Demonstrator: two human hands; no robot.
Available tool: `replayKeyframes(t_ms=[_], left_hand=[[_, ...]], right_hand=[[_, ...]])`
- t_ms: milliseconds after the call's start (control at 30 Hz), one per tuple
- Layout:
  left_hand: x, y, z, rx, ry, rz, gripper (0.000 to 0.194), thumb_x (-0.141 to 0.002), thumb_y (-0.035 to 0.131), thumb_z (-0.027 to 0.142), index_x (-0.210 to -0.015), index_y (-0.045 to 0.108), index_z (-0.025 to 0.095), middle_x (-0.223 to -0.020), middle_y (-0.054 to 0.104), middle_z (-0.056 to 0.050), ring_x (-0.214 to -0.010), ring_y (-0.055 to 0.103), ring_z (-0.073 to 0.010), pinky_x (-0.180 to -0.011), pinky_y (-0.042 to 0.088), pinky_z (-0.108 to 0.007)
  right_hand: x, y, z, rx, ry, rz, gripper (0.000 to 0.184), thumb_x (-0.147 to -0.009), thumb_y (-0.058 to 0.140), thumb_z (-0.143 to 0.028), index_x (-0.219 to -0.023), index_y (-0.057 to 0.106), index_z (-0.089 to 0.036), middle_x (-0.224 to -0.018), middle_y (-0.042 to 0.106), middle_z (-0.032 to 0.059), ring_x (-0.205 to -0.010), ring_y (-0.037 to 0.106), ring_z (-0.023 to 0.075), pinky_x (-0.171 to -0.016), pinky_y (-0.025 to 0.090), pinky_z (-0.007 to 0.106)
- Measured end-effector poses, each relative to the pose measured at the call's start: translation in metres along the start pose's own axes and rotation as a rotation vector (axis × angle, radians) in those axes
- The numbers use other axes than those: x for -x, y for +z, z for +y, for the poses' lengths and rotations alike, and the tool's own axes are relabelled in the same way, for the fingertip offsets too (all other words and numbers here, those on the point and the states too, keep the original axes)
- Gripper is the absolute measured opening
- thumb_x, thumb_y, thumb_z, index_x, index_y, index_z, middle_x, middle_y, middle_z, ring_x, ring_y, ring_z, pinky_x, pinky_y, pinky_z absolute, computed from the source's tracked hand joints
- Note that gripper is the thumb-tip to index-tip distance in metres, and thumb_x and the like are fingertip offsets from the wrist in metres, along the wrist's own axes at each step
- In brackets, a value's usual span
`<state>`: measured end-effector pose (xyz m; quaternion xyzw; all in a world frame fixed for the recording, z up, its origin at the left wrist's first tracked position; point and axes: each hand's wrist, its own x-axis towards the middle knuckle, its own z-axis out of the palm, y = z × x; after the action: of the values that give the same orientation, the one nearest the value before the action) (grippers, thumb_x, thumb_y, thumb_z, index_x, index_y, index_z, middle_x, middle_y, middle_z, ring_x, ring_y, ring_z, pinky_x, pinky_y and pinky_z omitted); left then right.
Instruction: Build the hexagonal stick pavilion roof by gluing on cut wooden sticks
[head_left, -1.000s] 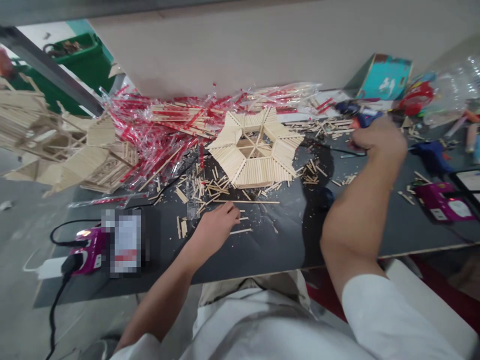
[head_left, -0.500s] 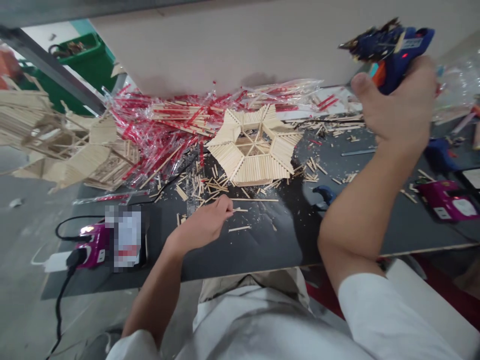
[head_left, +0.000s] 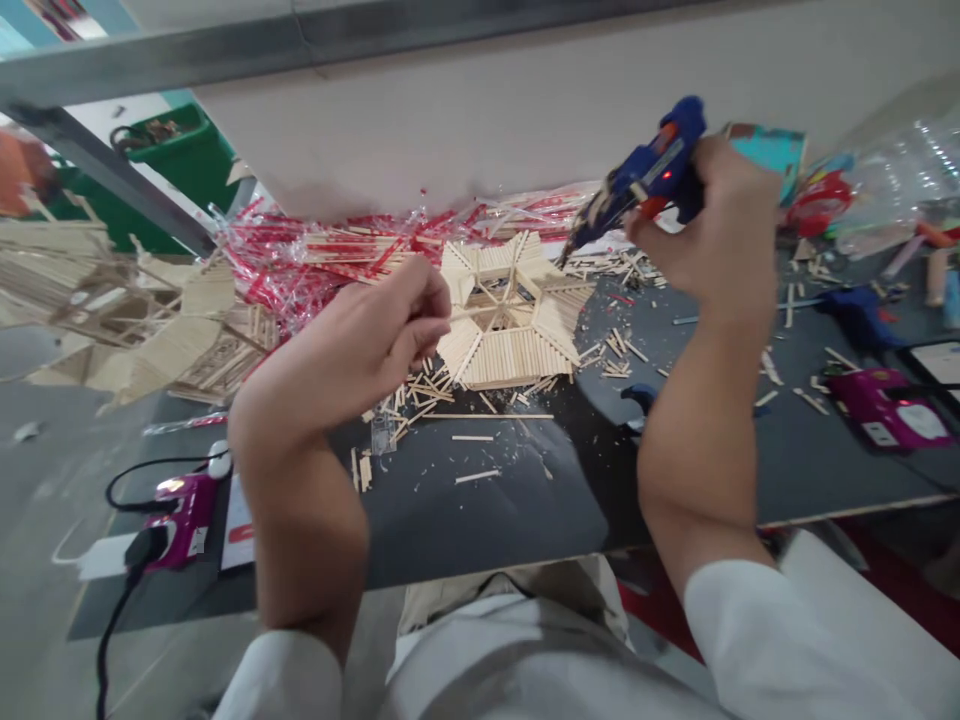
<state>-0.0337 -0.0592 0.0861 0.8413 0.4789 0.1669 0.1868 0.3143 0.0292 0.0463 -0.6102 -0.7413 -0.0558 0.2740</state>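
A star-shaped structure of thin wooden sticks [head_left: 510, 358] lies on the dark tabletop in front of me. At its left side my left hand [head_left: 386, 335] is raised with bent fingers pressed together; whatever they pinch is hidden from view. My right hand [head_left: 709, 225] grips a blue glue gun [head_left: 660, 165] with an orange trigger and a small red light. The gun's nozzle tilts down and left, close to the upper right of the star. Two short loose sticks [head_left: 477, 477] and a longer stick [head_left: 487, 416] lie nearer to me.
Red-and-clear plastic wrappers [head_left: 300, 240] with sticks heap behind the star. A second stick structure [head_left: 142, 310] stands at the left. Purple power boxes [head_left: 184, 515] sit at both sides, with cables. A second blue glue gun [head_left: 859, 315] lies at right. A metal bar [head_left: 375, 35] crosses above.
My left hand has risen from the tabletop to the star's left side. My right hand has brought the glue gun down and left, turning its nozzle downward toward the star.
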Motion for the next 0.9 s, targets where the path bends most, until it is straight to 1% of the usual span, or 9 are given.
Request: replayKeyframes(t_ms=[100,133,200,267,367,433,600,733,900], left_hand=[[-0.018,0.006,-0.009,0.026,-0.021,0.087,0.027,-0.104,0.049,0.025,-0.125,0.066,0.021,-0.079,0.068,0.001,-0.070,0.063,-0.0152,-0.071,0.047,-0.030],[-0.022,0.009,-0.013,0.011,-0.018,0.092,0.027,-0.104,0.050,0.025,-0.123,0.068,0.021,-0.079,0.069,0.001,-0.071,0.063,-0.0152,-0.072,0.047,-0.030],[-0.026,0.013,-0.020,-0.031,-0.014,0.097,0.021,-0.102,0.053,0.024,-0.110,0.072,0.020,-0.080,0.070,0.001,-0.072,0.062,-0.0149,-0.075,0.046,-0.030],[-0.028,0.014,-0.026,-0.045,-0.034,0.114,0.017,-0.101,0.054,0.023,-0.101,0.071,0.019,-0.082,0.071,0.001,-0.072,0.060,-0.0140,-0.077,0.045,-0.030],[-0.027,0.013,-0.032,-0.012,-0.075,0.158,0.015,-0.101,0.054,0.020,-0.101,0.069,0.020,-0.084,0.071,0.002,-0.070,0.057,-0.0126,-0.079,0.045,-0.028],[-0.027,0.013,-0.035,0.007,-0.084,0.174,0.014,-0.101,0.055,0.019,-0.102,0.069,0.020,-0.083,0.071,0.003,-0.069,0.057,-0.0124,-0.078,0.045,-0.028],[-0.029,0.012,-0.042,-0.006,-0.098,0.227,0.014,-0.101,0.059,0.020,-0.105,0.072,0.020,-0.082,0.071,0.002,-0.070,0.058,-0.0126,-0.081,0.045,-0.029],[-0.028,0.009,-0.043,0.011,-0.125,0.204,0.014,-0.101,0.060,0.018,-0.107,0.073,0.017,-0.084,0.072,0.002,-0.070,0.055,-0.0096,-0.083,0.043,-0.027],[-0.026,0.008,-0.041,0.014,-0.127,0.203,0.014,-0.103,0.062,0.020,-0.108,0.074,0.016,-0.087,0.074,0.002,-0.070,0.054,-0.0085,-0.081,0.042,-0.025]], right_hand=[[-0.003,0.002,-0.011,0.051,-0.068,-0.056,0.037,-0.102,0.050,-0.037,-0.138,0.059,-0.030,-0.142,0.067,0.0133,-0.130,0.058,0.0298,-0.110,0.046,0.040],[-0.005,0.003,-0.014,0.071,-0.086,-0.059,0.038,-0.103,0.048,-0.036,-0.138,0.059,-0.029,-0.144,0.065,0.0138,-0.133,0.055,0.0302,-0.113,0.045,0.041],[-0.007,0.005,-0.020,0.108,-0.116,-0.059,0.039,-0.104,0.047,-0.036,-0.141,0.058,-0.029,-0.145,0.063,0.0137,-0.136,0.052,0.0304,-0.117,0.041,0.042],[-0.011,0.007,-0.026,0.129,-0.142,-0.057,0.042,-0.104,0.046,-0.036,-0.143,0.057,-0.029,-0.145,0.062,0.0127,-0.138,0.050,0.0300,-0.121,0.038,0.041],[-0.018,0.011,-0.031,0.147,-0.194,-0.040,0.044,-0.103,0.045,-0.035,-0.144,0.059,-0.028,-0.141,0.063,0.0131,-0.139,0.049,0.0304,-0.126,0.033,0.040],[-0.021,0.015,-0.031,0.177,-0.209,-0.050,0.043,-0.103,0.045,-0.037,-0.143,0.060,-0.030,-0.140,0.064,0.0112,-0.140,0.050,0.0304,-0.128,0.030,0.041],[-0.024,0.020,-0.027,0.192,-0.236,-0.081,0.039,-0.105,0.046,-0.039,-0.140,0.062,-0.033,-0.140,0.067,0.0090,-0.140,0.053,0.0287,-0.130,0.030,0.042],[-0.023,0.020,-0.030,0.200,-0.190,-0.125,0.039,-0.104,0.048,-0.040,-0.140,0.061,-0.037,-0.145,0.066,0.0052,-0.143,0.053,0.0270,-0.130,0.031,0.043],[-0.023,0.021,-0.035,0.172,-0.209,-0.143,0.038,-0.104,0.048,-0.037,-0.139,0.062,-0.040,-0.148,0.066,-0.0004,-0.143,0.053,0.0248,-0.129,0.031,0.043]])
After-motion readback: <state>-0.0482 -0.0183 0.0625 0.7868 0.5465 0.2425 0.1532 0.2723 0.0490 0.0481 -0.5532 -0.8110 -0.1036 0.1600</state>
